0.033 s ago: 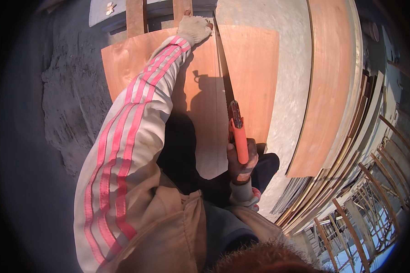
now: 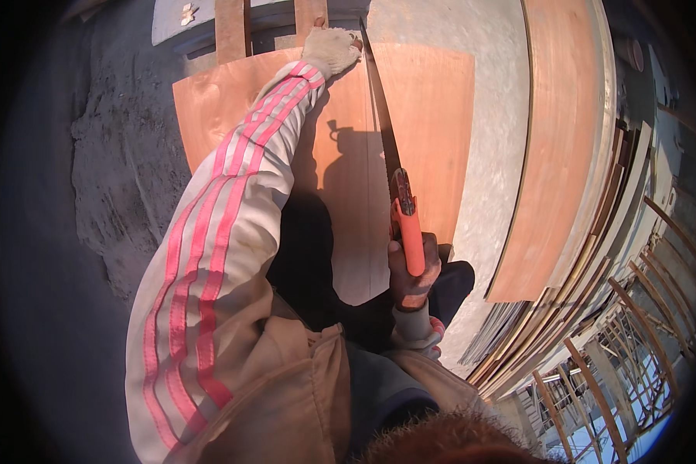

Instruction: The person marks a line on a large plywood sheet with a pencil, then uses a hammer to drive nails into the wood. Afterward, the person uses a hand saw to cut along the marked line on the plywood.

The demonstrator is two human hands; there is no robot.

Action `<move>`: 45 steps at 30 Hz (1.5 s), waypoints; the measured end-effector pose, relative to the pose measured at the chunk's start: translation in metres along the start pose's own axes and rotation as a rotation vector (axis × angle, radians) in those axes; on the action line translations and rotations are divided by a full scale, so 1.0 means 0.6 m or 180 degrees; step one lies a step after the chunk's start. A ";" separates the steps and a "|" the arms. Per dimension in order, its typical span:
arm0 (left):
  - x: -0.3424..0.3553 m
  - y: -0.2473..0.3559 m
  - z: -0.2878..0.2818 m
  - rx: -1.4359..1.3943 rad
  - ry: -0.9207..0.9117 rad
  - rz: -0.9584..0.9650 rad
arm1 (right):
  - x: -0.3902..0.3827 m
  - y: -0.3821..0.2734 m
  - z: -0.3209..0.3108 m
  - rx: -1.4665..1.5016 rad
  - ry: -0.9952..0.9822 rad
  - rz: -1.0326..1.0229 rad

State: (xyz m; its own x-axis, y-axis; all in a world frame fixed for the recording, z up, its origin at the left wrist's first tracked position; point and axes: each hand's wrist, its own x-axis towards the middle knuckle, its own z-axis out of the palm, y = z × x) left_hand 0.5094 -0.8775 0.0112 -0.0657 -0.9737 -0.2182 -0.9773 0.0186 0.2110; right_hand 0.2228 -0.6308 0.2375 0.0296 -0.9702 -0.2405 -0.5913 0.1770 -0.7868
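Note:
A handsaw (image 2: 400, 185) with an orange handle lies along a straight line on a plywood sheet (image 2: 433, 116). My right hand (image 2: 414, 271) is closed round its handle at the near side. The blade (image 2: 379, 100) runs away from me, and its tip reaches past the sheet's far edge. My left hand (image 2: 331, 51), in a pale knitted glove with bare fingertips, presses on the far edge just left of the blade. Its visible fingertips are apart; the rest of the fingers are partly hidden. Dark-trousered legs (image 2: 305, 255) show at the sheet's near side.
Two wooden battens (image 2: 232, 31) stick out beyond the far edge, next to a pale slab (image 2: 271, 14). Another long plywood sheet (image 2: 557, 155) lies at the right, beside stacked boards (image 2: 595, 224). Rough grey ground (image 2: 124, 170) is at the left; upright timbers (image 2: 595, 387) stand lower right.
The saw handle and my right hand have shifted very slightly to the right, and more of the blade's side shows. My left hand keeps nearly the same place.

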 end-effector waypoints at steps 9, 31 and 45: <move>0.018 -0.025 0.035 0.0230 0.0262 -0.0173 | 0.004 0.023 0.017 -0.0297 0.0109 -0.0304; 0.016 -0.026 0.029 -0.0001 0.0513 -0.0102 | 0.039 0.001 -0.007 0.0038 -0.0263 -0.0340; 0.015 -0.028 0.045 0.0132 0.0655 0.0045 | 0.026 0.037 -0.002 0.0195 -0.0185 -0.0265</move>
State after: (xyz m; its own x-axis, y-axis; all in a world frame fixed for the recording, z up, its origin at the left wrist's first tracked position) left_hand 0.5200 -0.8807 -0.0201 -0.0409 -0.9990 -0.0153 -0.9843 0.0377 0.1724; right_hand 0.2094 -0.6421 0.2169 0.1241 -0.9711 -0.2041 -0.5344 0.1078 -0.8383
